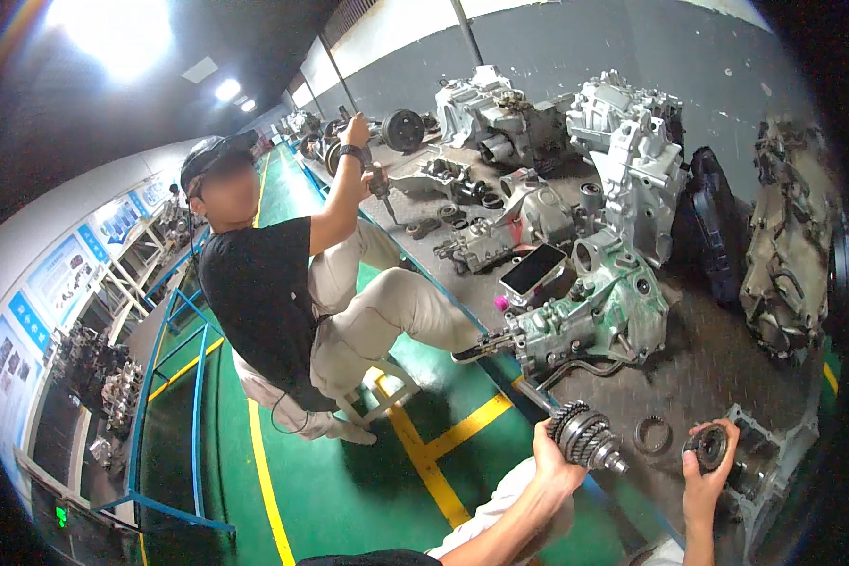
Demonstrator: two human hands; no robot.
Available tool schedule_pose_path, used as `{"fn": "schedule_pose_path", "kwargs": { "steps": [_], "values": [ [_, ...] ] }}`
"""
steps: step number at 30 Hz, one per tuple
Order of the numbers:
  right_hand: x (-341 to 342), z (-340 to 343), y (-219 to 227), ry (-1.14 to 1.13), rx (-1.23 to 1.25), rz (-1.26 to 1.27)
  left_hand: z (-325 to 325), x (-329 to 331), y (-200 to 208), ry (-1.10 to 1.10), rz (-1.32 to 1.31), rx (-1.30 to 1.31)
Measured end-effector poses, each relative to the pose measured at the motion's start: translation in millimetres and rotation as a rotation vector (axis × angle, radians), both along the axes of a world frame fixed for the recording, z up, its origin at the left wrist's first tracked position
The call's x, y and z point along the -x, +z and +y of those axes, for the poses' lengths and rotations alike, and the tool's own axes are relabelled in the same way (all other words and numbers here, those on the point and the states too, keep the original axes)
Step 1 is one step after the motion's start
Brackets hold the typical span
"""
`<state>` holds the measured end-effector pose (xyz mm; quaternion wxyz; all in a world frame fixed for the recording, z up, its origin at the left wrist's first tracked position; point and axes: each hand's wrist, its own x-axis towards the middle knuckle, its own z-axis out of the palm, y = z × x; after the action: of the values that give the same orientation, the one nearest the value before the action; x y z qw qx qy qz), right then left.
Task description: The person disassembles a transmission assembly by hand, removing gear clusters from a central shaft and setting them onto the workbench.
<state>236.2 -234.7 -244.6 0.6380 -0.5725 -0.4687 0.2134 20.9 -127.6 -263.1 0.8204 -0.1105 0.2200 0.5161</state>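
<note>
1 metal ring (640,441) | left of it: left hand (555,459) gripping 1 gear shaft (583,436) | right of it: right hand (712,478) holding 1 gear (706,440)

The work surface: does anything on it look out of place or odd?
The dark-screened phone looks out of place, lying among metal machine parts. Beside it, one metal housing is oddly tinged green; paint or stain, I can't tell.

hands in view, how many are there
4 visible: your left hand on the gear shaft, your right hand holding a round metal part, plus the co-worker's upper hand and lower hand farther off; others may be hidden.
</note>
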Motion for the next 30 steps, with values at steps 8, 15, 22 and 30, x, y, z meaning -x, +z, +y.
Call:
{"fn": "schedule_pose_path", "kwargs": {
  "steps": [8,15,22,30],
  "values": [
    [-6,-6,-5,-0.054,0.042,-0.065,4,1,-10,-0.01,-0.017,0.046],
    [-5,-9,15,0.008,0.017,-0.212,11,12,-24,-0.045,-0.071,0.005],
    [-3,-3,21,0.026,0.001,-0.155,14,20,-39,-0.06,-0.232,-0.135],
    [-1,-1,22,0.03,0.006,-0.152,17,23,-58,-0.061,-0.285,-0.235]
  ]
}}
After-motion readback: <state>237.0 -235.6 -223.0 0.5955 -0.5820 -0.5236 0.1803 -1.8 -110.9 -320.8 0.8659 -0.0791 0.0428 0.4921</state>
